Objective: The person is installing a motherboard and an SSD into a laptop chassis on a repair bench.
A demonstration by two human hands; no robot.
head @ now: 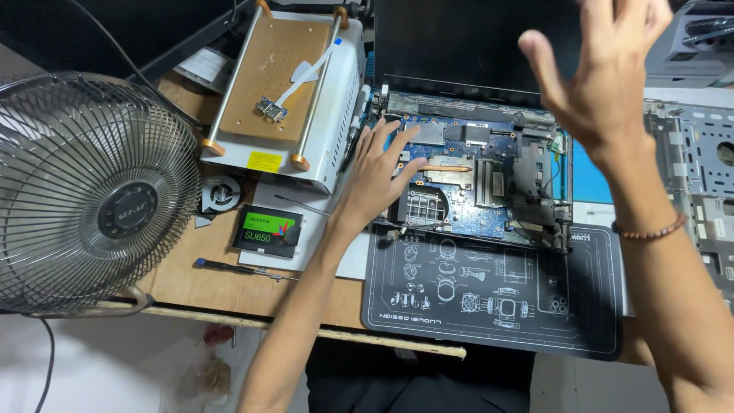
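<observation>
The left hand (378, 172) is resting, fingers spread flat, on the opened laptop (478, 180) lying just behind the black mat (489, 294), the right hand (604, 73) hovering open above it; its bare board is judged stiff, fragile, best held by the edges.

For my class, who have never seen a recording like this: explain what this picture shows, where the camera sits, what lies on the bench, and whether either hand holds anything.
There is one picture, taken by a camera on the person's head, looking down at a workbench. No robot is involved, only two bare hands. The left hand rests with spread fingers on an opened laptop, whose blue circuit board lies bare. The right hand is lifted in the air, open, holding nothing; a bead bracelet is on its wrist. The laptop sits at the far edge of a dark work mat. To the left lie a small black drive, a screwdriver, a small round fan part, a white box-shaped machine with a brown top and a wire-caged desk fan.
</observation>
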